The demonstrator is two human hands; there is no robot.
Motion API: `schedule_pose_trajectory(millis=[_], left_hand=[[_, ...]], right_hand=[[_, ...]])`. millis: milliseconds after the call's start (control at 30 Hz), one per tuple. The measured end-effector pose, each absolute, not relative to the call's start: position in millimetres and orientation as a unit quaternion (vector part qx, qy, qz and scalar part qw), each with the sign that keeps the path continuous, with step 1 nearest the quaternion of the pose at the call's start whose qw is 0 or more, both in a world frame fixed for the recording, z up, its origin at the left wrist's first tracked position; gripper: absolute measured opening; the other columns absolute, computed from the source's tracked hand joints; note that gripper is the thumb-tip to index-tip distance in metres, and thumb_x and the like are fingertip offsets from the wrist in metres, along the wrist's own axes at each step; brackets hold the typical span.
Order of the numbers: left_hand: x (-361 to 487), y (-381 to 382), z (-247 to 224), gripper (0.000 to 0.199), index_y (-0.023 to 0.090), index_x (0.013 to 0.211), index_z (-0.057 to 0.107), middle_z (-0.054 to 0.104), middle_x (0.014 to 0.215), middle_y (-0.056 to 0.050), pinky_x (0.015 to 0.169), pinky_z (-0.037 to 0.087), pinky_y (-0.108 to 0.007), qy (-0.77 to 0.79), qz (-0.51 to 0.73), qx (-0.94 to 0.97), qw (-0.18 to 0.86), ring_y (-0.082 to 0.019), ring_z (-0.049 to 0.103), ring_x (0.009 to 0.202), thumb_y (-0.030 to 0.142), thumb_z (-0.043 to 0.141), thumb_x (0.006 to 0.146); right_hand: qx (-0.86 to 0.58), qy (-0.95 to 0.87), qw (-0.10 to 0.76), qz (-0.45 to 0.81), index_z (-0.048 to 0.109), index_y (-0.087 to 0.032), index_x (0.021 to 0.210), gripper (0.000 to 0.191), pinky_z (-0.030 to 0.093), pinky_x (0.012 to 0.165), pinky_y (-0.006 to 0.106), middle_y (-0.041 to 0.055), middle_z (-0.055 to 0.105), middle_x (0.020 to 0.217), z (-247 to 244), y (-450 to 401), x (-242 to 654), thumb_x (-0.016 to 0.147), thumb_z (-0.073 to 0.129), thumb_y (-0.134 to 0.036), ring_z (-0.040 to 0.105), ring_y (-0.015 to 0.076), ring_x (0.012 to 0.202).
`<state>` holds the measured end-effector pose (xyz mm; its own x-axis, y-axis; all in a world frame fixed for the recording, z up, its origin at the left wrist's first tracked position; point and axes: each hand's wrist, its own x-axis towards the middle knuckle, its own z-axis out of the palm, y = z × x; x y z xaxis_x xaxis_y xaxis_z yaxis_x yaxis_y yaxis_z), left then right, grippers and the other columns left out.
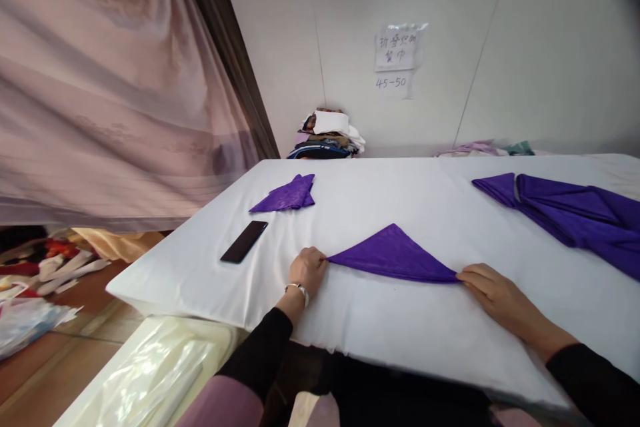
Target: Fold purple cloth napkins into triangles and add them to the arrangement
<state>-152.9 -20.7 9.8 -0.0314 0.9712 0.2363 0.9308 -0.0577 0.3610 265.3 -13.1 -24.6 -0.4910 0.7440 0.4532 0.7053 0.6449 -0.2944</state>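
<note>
Spanning the gap between the hands, the purple cloth (395, 257) lies flat on the white worktop (370, 193), folded into a low triangle. Its long axis runs from nine to three o'clock, the right end sitting slightly closer to the person. The peak points to twelve, about midway between the ends.

Left hand (307, 271): fingers closed on the left corner; the body of the cloth extends from them toward three o'clock. Right hand (497, 293): fingers pinching the right corner; the cloth extends from them toward nine. Neither hand is nearer, both being in contact. The long edge appears nearly straight; whether it is taut cannot be confirmed.

Surroundings noted: a phone (245, 241) at ten o'clock from the left hand; a folded piece (287, 195), also purple, at eleven, beyond the phone; loose fabric (565, 213) of similar colour at two o'clock from the right hand.
</note>
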Motion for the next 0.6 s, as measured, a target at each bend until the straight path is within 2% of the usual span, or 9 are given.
schedule_pose_trajectory(millis=[167,300,333,467,533,600], left_hand=[[-154,-21,16,0.018,0.019,0.070,0.057,0.057,0.080,-0.004,0.073,0.041,-0.031,0.663,0.163,0.730,0.016,-0.018,0.051,0.082,0.018,0.044,0.082],[-164,-18,24,0.015,0.020,0.073,0.059,0.059,0.080,-0.003,0.074,0.042,-0.032,0.639,0.123,0.759,0.025,-0.018,0.055,0.080,0.015,0.046,0.078],[-165,-17,27,0.016,0.020,0.077,0.061,0.061,0.084,-0.003,0.075,0.043,-0.033,0.636,0.118,0.762,0.030,-0.018,0.056,0.082,0.012,0.047,0.076],[-147,-16,38,0.042,0.018,0.105,0.058,0.061,0.112,-0.007,0.091,0.042,-0.037,0.599,0.176,0.781,0.024,-0.020,0.054,0.104,0.001,0.044,0.069],[-121,-16,41,0.038,0.019,0.113,0.055,0.058,0.119,-0.008,0.100,0.036,-0.041,0.538,0.218,0.814,0.009,-0.020,0.050,0.113,0.008,0.045,0.077],[-92,-15,41,0.038,0.021,0.121,0.049,0.051,0.130,-0.008,0.105,0.029,-0.047,0.466,0.205,0.861,0.013,-0.022,0.042,0.123,0.026,0.047,0.084]], right_hand=[[-0.431,-0.862,0.265,0.027,0.065,-0.025,0.097,0.026,0.052,0.075,0.033,0.0059,0.064,0.095,-19,-16,263,0.088,0.041,-0.024,0.060,0.0195,0.087],[-0.430,-0.865,0.257,0.023,0.066,-0.025,0.098,0.027,0.052,0.075,0.032,0.0061,0.063,0.094,-17,-17,261,0.088,0.042,-0.021,0.060,0.0194,0.086],[-0.431,-0.865,0.255,0.021,0.066,-0.025,0.099,0.027,0.052,0.075,0.033,0.0062,0.063,0.094,-17,-17,261,0.087,0.042,-0.019,0.060,0.0195,0.086],[-0.434,-0.867,0.243,0.022,0.065,-0.025,0.099,0.030,0.051,0.074,0.033,0.0070,0.062,0.095,-16,-18,259,0.087,0.040,-0.016,0.058,0.0198,0.086],[-0.437,-0.867,0.239,0.026,0.065,-0.024,0.099,0.030,0.051,0.073,0.033,0.0075,0.062,0.094,-13,-19,257,0.088,0.039,-0.016,0.058,0.0201,0.086],[-0.439,-0.865,0.240,0.028,0.066,-0.024,0.099,0.030,0.050,0.072,0.033,0.0077,0.062,0.093,-9,-20,256,0.088,0.039,-0.016,0.058,0.0201,0.085]])
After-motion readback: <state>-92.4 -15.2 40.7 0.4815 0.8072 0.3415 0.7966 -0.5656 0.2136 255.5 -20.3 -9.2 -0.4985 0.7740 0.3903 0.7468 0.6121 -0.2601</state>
